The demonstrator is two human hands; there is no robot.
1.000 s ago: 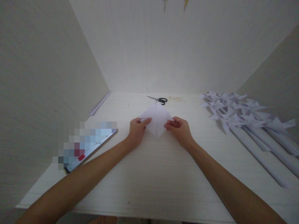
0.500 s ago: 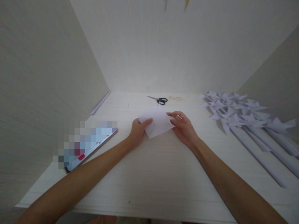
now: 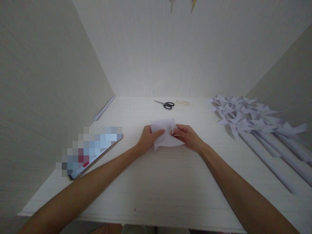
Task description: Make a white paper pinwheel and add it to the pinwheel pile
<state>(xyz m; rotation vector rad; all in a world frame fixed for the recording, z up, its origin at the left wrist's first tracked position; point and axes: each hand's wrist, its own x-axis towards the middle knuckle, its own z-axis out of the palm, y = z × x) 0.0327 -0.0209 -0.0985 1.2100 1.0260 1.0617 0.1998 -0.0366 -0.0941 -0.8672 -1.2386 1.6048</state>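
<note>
Between your hands at the middle of the white table (image 3: 156,182), one folded white paper (image 3: 164,136) is pinched: your left hand (image 3: 148,139) grips its left edge, your right hand (image 3: 187,136) its right. Behind it lies one pair of scissors (image 3: 165,104); right, paper pinwheels (image 3: 246,118), too overlapped to count; left, one tablet (image 3: 94,151).

The sheet of paper (image 3: 165,136) sits between my left hand (image 3: 148,139) and right hand (image 3: 188,138), on the table (image 3: 170,182). Scissors (image 3: 165,104) lie behind it; pinwheels (image 3: 253,122) to my right, a tablet (image 3: 94,149) to my left.
</note>
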